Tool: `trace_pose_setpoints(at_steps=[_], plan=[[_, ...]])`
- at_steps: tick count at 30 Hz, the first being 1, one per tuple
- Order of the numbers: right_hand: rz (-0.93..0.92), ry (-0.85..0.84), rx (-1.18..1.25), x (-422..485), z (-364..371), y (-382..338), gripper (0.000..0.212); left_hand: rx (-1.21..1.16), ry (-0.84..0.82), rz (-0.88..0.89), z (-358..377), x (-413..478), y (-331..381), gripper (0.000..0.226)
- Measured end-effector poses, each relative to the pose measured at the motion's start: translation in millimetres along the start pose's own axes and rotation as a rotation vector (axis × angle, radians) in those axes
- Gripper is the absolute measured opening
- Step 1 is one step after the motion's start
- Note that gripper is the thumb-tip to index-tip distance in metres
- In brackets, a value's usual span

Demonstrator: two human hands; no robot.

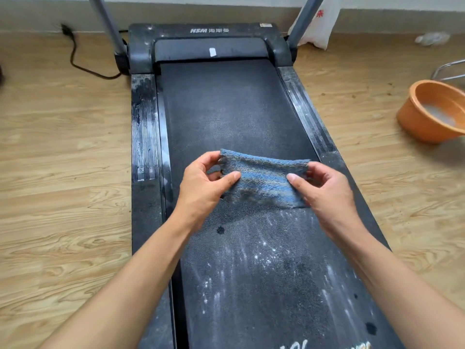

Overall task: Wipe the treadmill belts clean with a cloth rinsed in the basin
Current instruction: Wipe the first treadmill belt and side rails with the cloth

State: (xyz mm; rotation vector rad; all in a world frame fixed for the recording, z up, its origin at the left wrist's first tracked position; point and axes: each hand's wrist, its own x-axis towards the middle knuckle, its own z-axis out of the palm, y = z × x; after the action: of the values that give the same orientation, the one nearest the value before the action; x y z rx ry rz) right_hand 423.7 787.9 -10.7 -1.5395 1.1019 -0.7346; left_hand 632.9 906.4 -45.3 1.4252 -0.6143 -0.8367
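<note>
Left hand [203,185] pinches one end of the cloth [264,180] with thumb and curled fingers, and right hand [324,190] pinches the other. So it's stretched 9-to-3 across the treadmill belt [239,109]. From where I'm watching, the worst white streaks are at 6 o'clock from the cloth. The basin [432,114] is on the floor at 2 o'clock, closer to the right hand, so I'd guess that one does the rinsing.

A black cable [75,64] ran from a plug [66,30] near the grey wall [201,13] across the wood-grain floor [63,152]. A white bag [320,25] with red print leaned on that wall; crumpled clear plastic [431,38] lay near it, and a wire frame [449,69] showed at the right edge.
</note>
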Motion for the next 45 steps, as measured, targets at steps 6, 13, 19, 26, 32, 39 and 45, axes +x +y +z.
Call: trace_pose_setpoints(at_steps=[6, 13, 19, 26, 32, 39, 45], plan=[[-0.117, 0.035, -0.32, 4.7, 4.6, -2.3, 0.024, 0.439, 0.031, 0.151, 10.0, -9.5, -16.3, 0.05], [-0.139, -0.313, -0.129, -10.0, 49.6, -50.3, 0.025, -0.068, 0.036, -0.098, 33.2, -19.5, -4.0, 0.026], [0.122, -0.087, 0.218, 7.9, 33.3, -28.8, 0.031, -0.459, 0.095, -0.291, 36.2, -23.3, 3.6, 0.022], [0.46, -0.378, 0.363, -23.9, 48.9, 13.7, 0.024, -0.398, 0.185, -0.256, 28.8, -25.1, -16.6, 0.041], [0.217, -0.448, 0.026, -19.3, 53.7, 3.3, 0.024, -0.341, -0.242, -0.542, -4.6, -35.0, -23.3, 0.061], [0.146, -0.471, -0.031, -19.5, 76.2, 10.1, 0.02, -0.506, -0.132, -0.427, -20.7, -37.3, -39.4, 0.026], [0.075, -0.437, -0.156, -19.5, 102.3, 19.2, 0.009, -0.3, 0.118, -0.3, -45.5, -44.6, -54.3, 0.007]])
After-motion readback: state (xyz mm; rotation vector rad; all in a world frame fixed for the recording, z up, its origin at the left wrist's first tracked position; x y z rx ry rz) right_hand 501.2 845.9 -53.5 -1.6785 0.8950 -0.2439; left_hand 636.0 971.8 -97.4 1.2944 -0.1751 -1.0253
